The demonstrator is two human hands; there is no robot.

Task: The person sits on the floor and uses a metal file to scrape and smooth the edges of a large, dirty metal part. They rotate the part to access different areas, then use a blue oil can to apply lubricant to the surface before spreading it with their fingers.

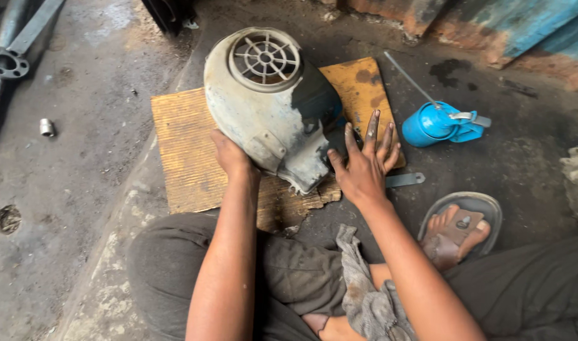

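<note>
Two hands on grey fan cover [273,104], which lies on cardboard sheet [188,148] on the floor: left hand [229,155] grips its lower left edge, right hand [363,165] pressed flat, fingers spread. Small metal socket [46,127] far left; blue oil can [437,123] right, flat metal tool [404,180] beside right hand; grey rag [365,297] on lap

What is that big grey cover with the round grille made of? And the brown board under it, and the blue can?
The grey cover looks like moulded plastic or painted metal, dull, with worn dark patches; hard to tell which. The brown board seems to be corrugated cardboard: fine ribs, torn edge, oil stains. The blue can looks like glossy painted metal, with a thin metal spout.
</note>
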